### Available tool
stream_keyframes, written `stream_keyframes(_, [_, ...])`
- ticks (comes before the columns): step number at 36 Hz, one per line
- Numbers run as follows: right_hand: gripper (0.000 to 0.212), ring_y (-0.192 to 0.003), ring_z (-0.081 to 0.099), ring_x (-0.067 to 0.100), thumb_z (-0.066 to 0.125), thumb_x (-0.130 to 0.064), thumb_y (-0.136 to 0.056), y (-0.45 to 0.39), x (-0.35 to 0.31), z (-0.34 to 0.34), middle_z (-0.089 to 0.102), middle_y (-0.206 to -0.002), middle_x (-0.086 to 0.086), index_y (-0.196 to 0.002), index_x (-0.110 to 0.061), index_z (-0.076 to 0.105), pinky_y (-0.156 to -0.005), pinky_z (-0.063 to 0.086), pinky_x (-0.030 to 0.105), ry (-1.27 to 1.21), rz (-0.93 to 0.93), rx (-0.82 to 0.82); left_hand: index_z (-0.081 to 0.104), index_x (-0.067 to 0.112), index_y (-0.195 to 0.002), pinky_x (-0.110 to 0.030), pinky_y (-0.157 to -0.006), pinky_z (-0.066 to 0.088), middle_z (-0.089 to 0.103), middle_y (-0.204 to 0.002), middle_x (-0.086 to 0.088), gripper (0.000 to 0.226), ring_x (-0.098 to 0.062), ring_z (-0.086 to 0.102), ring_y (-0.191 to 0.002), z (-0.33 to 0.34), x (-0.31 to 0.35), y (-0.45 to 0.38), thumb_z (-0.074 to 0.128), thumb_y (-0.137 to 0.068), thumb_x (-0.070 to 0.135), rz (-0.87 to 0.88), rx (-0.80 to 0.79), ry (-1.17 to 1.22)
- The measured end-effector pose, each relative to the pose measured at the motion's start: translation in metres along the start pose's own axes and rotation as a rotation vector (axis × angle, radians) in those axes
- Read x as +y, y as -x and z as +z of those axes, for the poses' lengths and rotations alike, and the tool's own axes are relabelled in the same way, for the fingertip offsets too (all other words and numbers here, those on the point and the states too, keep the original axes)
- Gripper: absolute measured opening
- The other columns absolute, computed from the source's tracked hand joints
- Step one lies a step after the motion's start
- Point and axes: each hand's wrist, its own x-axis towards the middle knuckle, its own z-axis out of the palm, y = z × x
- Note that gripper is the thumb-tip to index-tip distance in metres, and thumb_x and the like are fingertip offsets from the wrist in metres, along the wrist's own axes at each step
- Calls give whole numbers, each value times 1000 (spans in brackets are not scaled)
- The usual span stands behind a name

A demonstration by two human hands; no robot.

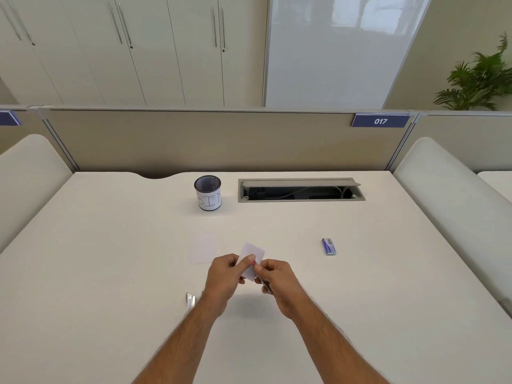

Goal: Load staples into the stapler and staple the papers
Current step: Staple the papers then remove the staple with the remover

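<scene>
White desk (110, 259), beige partition (194, 139), cabinets (138, 51), potted plant (479, 76)

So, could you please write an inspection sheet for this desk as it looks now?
Surface: white desk, bare in most places.
Job's things: small papers held up; another paper lying flat; staple box on the right; staple strips near the left arm.
Clutter: mesh cup.
Grips: left hand and right hand both pinch the papers.
Cables: some inside the open hatch.
Surroundings: partition, cabinets, plant.
</scene>
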Motion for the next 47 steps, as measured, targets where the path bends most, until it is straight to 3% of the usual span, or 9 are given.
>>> stream_keyframes(6, [24, -69, 57, 14, 67, -27, -96, -2, 0, 1, 68, -74, 0, -78, -11, 63, -65, 42, 30, 3, -11, 36, 68, -3, -79, -35, -65, 49, 71, -75, -16, 44, -15, 59, -55, 2, 2, 0, 77, -88, 39, 25, 28, -14])
stream_keyframes(11, [30, -68, 55, 14, 71, -35, -94, -2, -3, -1, 64, -72, 0, -75, -12, 63, -66, 41, 30, -26, -17, 10, 77, 7, -82, -39, -77, 62, 77, -83, -11, 36, -19, 72, -73, 3, -2, 0, 73, -92, 41, 1, -9, 122])
stream_keyframes(15, [35, -68, 54, 13, 73, -40, -92, 0, -3, -2, 60, -70, -2, -72, -14, 61, -64, 41, 28, -55, -5, 11, 73, 5, -87, -34, -70, 62, 77, -83, -10, 31, -17, 71, -68, 1, -4, -3, 64, -100, 32, -36, 31, 160])
stream_keyframes(24, [18, -86, 66, 17, 68, -26, -97, -6, 15, -7, 68, -90, 5, -104, -12, 75, -75, 63, 34, -114, -1, 97, 69, 5, -82, -30, -63, 57, 73, -81, -8, 13, -16, 67, -60, -5, -7, -7, 67, -95, 9, -18, 161, 124])
stream_keyframes(27, [14, -72, 65, 16, 72, -29, -92, -6, 21, -7, 69, -85, 5, -96, -16, 74, -67, 63, 34, 48, -39, 267, 69, 4, -83, -31, -64, 56, 74, -85, -8, 12, -16, 67, -61, -7, -7, -8, 67, -95, 9, -14, 192, 137])
stream_keyframes(31, [20, -62, 57, 16, 67, -33, -87, -7, 31, -9, 68, -71, -1, -78, -15, 67, -57, 44, 29, 476, -5, 464, 69, 7, -81, -30, -62, 52, 73, -81, -4, 13, -10, 66, -57, -8, -8, -7, 68, -94, 10, 8, 217, 100])
stream_keyframes(35, [30, -76, 65, 22, 59, -43, -92, -8, 40, -10, 68, -83, 1, -85, -13, 64, -61, 41, 29, 797, 62, 517, 68, 12, -78, -29, -60, 44, 61, -61, 8, 16, -7, 53, -54, -9, -11, -8, 69, -93, 16, 18, 224, 71])
stream_keyframes(42, [35, -95, 67, 24, 54, -46, -97, -10, 53, -4, 70, -104, 3, -106, -14, 64, -74, 45, 29, 930, 73, 504, 66, 15, -76, -26, -47, 39, 66, -75, 6, 18, -18, 49, -47, -15, -13, -7, 71, -93, 16, 52, 211, 94])
stream_keyframes(47, [38, -98, 67, 23, 51, -48, -99, -9, 58, -1, 69, -107, 2, -109, -14, 65, -75, 44, 29, 968, 61, 495, 70, 6, -81, -26, -55, 56, 69, -73, -10, 11, -17, 63, -52, -17, -14, -9, 71, -92, 8, 54, 208, 170])
